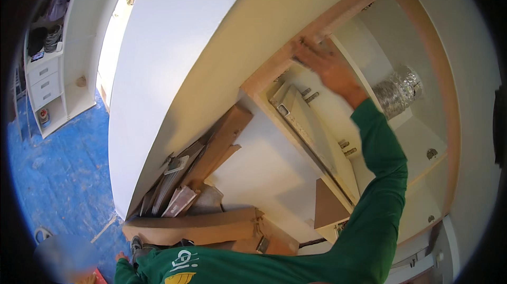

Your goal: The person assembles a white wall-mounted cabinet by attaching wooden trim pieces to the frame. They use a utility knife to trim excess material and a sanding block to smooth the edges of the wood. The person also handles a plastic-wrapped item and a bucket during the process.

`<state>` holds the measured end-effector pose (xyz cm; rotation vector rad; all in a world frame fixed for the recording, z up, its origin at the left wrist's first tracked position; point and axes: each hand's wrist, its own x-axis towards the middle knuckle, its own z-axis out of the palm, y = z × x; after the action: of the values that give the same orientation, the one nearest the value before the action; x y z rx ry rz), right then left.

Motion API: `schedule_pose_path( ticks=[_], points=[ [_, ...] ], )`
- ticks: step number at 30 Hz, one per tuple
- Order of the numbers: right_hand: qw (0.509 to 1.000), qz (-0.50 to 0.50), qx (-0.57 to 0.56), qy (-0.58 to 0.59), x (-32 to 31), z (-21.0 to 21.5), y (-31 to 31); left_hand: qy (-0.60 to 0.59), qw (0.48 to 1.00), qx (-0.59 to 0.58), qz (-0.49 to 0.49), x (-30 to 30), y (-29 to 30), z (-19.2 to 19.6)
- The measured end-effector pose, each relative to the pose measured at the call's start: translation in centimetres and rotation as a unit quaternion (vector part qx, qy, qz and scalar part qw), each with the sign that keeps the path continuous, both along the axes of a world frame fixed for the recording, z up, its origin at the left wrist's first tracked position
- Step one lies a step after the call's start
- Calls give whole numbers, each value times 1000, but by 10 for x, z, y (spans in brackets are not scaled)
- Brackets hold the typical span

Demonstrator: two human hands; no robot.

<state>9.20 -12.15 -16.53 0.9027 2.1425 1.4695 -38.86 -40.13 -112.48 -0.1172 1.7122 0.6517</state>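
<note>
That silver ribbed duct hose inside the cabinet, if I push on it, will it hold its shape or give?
The foil duct would likely give: its crinkled, ribbed wall suggests thin, bendable foil. It is probably light for its size and easily dented. The right hand is on the cabinet frame, apart from it.

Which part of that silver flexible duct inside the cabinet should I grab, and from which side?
Probably grip the silver flexible duct around its ribbed middle, coming from the open cabinet front, where the right hand already reaches in. It looks round and corrugated, so fingers can wrap it; its far end is hidden behind the panels.
</note>
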Motion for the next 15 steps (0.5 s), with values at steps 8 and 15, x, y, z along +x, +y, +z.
schedule_pose_path(
  ticks=[8,15],
  points=[
    [977,69,161,117,10,27,19,8,998,-70,-9,-18,-4,27],
    [990,19,137,-15,4,70,0,-12,999,-28,-14,-33,-5,15]
  ],
)
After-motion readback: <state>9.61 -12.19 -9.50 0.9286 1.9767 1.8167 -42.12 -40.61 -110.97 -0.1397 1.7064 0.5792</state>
